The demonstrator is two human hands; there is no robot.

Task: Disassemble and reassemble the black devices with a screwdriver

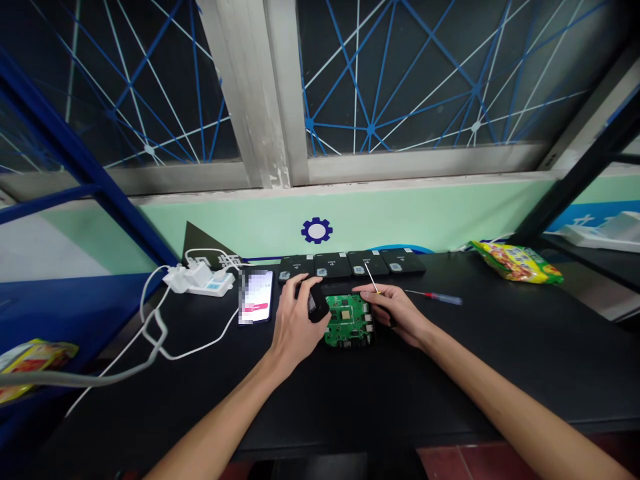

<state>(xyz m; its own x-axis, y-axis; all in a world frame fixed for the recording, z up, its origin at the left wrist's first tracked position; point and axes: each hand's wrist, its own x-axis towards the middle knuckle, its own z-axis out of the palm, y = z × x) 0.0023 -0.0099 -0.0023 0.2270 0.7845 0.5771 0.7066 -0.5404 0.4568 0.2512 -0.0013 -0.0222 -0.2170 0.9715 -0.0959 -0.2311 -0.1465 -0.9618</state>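
A green circuit board [345, 327] with silver ports along its right side lies on the black table. My left hand [294, 313] is closed around a small black box-like object [318, 304], just over the board's left edge; its exact kind does not show. My right hand [395, 312] is curled round a screwdriver [371, 277], whose pale shaft sticks out up and to the left. The handle is mostly hidden in the palm. The index finger of that hand reaches to the board's upper right corner.
Several flat black boxes [367, 265] stand in a row behind the board. A phone [257, 297] and a white power strip [213, 283] with cables are on the left. To the right lie a second screwdriver [445, 299] and a yellow-green snack bag [517, 262].
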